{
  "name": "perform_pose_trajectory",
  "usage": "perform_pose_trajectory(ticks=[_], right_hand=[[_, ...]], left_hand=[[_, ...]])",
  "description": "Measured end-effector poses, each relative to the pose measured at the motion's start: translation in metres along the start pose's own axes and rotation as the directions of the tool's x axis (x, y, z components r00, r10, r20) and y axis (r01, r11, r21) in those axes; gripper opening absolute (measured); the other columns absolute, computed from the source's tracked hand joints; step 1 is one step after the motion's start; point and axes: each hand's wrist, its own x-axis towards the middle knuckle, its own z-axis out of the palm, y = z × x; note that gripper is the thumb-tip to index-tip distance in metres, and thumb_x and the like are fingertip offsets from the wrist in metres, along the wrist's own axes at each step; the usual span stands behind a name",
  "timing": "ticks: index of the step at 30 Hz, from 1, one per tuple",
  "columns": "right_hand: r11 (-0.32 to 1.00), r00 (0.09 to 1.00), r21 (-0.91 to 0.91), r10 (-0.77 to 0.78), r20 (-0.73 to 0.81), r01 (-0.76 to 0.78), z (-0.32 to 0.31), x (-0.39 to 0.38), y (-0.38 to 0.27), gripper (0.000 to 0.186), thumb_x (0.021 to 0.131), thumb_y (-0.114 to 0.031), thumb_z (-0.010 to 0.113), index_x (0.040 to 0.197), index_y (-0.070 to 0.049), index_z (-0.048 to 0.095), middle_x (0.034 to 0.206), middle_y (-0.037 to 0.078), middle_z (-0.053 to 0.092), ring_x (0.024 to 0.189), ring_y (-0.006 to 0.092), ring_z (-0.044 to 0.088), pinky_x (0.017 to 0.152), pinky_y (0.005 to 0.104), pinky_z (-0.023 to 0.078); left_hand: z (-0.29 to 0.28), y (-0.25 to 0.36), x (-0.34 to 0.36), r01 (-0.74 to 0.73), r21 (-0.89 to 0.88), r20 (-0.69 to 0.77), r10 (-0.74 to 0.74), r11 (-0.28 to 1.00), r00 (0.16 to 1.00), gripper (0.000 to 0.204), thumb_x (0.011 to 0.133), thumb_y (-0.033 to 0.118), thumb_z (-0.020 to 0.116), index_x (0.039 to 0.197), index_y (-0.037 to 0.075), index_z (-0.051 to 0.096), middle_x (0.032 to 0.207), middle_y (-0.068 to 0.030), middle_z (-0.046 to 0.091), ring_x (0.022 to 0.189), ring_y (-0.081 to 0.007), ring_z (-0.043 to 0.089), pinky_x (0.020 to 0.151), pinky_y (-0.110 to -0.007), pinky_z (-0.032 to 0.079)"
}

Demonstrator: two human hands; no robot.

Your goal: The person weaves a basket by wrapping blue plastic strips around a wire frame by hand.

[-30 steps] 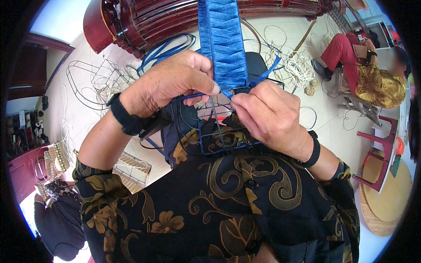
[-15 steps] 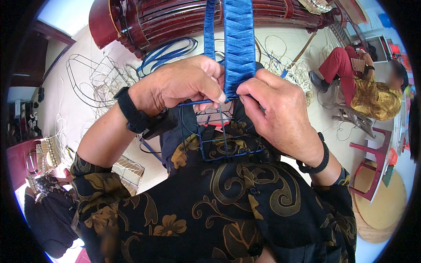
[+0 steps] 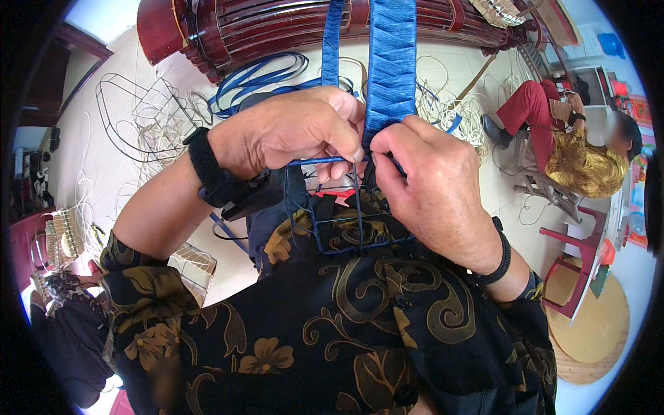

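A wire frame (image 3: 359,207), partly wrapped in blue, rests at my lap against my patterned shirt. A broad woven blue band (image 3: 391,62) rises from its top bar, with a narrower blue band (image 3: 330,41) behind. My left hand (image 3: 304,131) is closed on that top bar, thumb pressed at its middle beside the band's lower end. My right hand (image 3: 432,180) is closed in a pinch at the band's lower right end, just right of my left thumb; the blue strip between its fingertips is mostly hidden.
A dark-red wooden bench (image 3: 270,28) spans the back, with blue strip coils (image 3: 249,76) and tangled pale cord (image 3: 467,128) below. A person (image 3: 577,166) sits at right near a red stool (image 3: 574,242) and round boards (image 3: 588,318); another person (image 3: 62,346) is at lower left.
The broad band has shifted right and looks more upright, uncovering the narrow band behind. Both hands have moved slightly lower, my right fingers now curled closer against the band's lower end.
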Motion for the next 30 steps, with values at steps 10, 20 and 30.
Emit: perform_pose_trajectory(ticks=[10,20,30], right_hand=[[0.967,0.972,-0.099,-0.233,0.037,0.236,-0.005,0.008,0.011,0.015,0.076,0.003,0.071,0.087,-0.005,0.063,0.075,0.010,0.056,0.063,0.0286,0.062,0.052,0.0383,0.049],[0.907,0.914,-0.138,-0.405,-0.022,0.399,0.001,-0.008,0.008,0.024,0.066,0.004,0.073,0.089,-0.001,0.066,0.072,0.006,0.048,0.058,0.0202,0.055,0.046,0.0335,0.044],[0.870,0.867,-0.209,-0.478,-0.137,0.447,0.015,-0.032,0.029,0.023,0.067,-0.010,0.075,0.087,-0.001,0.067,0.073,0.002,0.048,0.062,0.0141,0.053,0.043,0.0272,0.042]], left_hand=[[-0.011,-0.008,0.002,-0.024,-0.036,0.061,0.026,0.999,0.998,0.021,0.080,0.001,0.067,0.096,-0.009,0.057,0.086,-0.0188,0.067,0.064,-0.0200,0.067,0.053,-0.031,0.055],[-0.002,-0.005,-0.003,-0.012,0.026,0.035,0.011,1.000,0.999,0.014,0.082,0.000,0.066,0.088,-0.010,0.059,0.072,-0.0181,0.068,0.051,-0.0185,0.063,0.048,-0.028,0.050],[-0.007,-0.004,-0.002,0.032,-0.133,0.067,-0.023,0.991,0.997,0.016,0.081,0.003,0.069,0.086,-0.010,0.061,0.073,-0.0195,0.068,0.046,-0.0151,0.056,0.042,-0.027,0.043]])
